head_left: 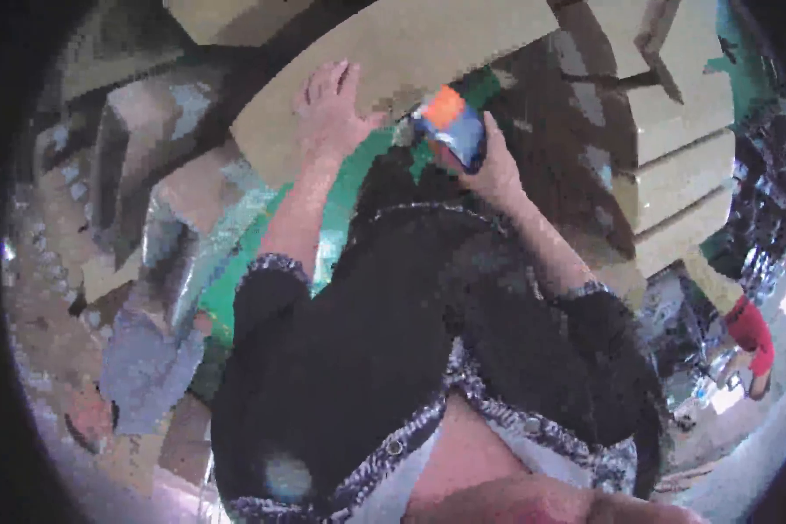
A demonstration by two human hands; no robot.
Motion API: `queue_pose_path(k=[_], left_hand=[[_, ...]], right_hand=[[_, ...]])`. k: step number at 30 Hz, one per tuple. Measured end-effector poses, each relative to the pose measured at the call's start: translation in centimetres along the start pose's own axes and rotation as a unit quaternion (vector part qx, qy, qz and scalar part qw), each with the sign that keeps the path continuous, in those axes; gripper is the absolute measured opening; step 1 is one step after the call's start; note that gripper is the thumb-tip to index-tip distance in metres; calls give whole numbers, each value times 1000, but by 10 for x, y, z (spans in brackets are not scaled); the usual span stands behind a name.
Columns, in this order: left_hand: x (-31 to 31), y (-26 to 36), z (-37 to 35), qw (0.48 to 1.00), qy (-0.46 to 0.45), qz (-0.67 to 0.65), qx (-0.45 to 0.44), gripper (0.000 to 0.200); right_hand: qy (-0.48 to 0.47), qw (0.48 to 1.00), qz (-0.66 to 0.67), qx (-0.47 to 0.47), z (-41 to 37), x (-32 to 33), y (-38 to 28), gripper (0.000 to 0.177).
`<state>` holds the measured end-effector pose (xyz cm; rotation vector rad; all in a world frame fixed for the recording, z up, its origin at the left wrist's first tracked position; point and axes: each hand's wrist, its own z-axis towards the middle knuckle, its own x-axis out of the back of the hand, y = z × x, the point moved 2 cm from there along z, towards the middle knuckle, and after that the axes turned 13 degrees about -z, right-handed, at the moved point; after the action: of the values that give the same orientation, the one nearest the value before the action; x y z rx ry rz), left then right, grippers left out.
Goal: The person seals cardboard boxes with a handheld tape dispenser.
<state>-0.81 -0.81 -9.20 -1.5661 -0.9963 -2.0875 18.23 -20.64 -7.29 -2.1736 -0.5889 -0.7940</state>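
Note:
My left hand (334,113) rests with fingers outstretched on a large brown cardboard surface (410,44). My right hand (495,170) is wrapped round a blue-and-orange handheld object (459,135). Its shape is too blurred to name the kind. The object's orange end points up and to the left, close to the cardboard's lower edge. A gap separates it from my left thumb.
Cardboard boxes (681,157) are stacked on the right, and more wrapped boxes (188,196) stand on the left. Green floor (258,253) shows between them. A person in grey (148,371) is at lower left; a red sleeve (749,332) shows at far right.

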Motion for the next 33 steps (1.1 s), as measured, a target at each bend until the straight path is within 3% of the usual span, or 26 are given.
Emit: queue_pose_path(k=[3,6,9,11,12,15,17,18,20,21,23,24,27,30,33], left_hand=[[-1,-7,3,1000,5,3,-5,83],[-3,-14,8,1000,-13,14,-9,82],[-7,-16,6,1000,4,19,-19,84],[-8,-14,7,999,6,29,-14,84],[-7,-13,7,999,8,32,-12,84],[-8,-11,6,1000,21,17,-12,85],[-9,-9,4,999,29,24,-15,85],[-10,-5,1,999,31,22,-17,85],[-11,0,-5,999,18,25,-16,85],[-10,-1,-3,999,25,28,-17,85],[-12,2,-9,999,15,33,-17,86],[-12,8,-19,999,10,29,-13,87],[-11,16,-22,999,-18,22,23,91],[-9,21,-27,1000,-1,-8,20,92],[-4,20,-26,999,30,-22,18,89]], right_hand=[[39,988,138,-62,2,-12,2,87],[73,982,172,-36,18,-39,3,61],[165,957,236,26,49,-75,-6,63],[136,868,477,-19,83,-127,-1,25],[127,836,533,-28,91,-139,2,18],[37,733,669,-119,92,-143,12,46],[57,900,421,-96,81,-127,15,58],[63,930,351,-91,75,-132,26,61],[67,886,451,-81,67,-166,60,31],[71,875,474,-68,65,-158,61,26],[140,946,291,19,34,-96,41,46],[154,958,238,37,14,-69,27,52],[131,985,107,-12,2,2,-30,72],[92,994,39,-44,14,22,-70,66],[115,992,-3,-45,27,18,-100,60]])
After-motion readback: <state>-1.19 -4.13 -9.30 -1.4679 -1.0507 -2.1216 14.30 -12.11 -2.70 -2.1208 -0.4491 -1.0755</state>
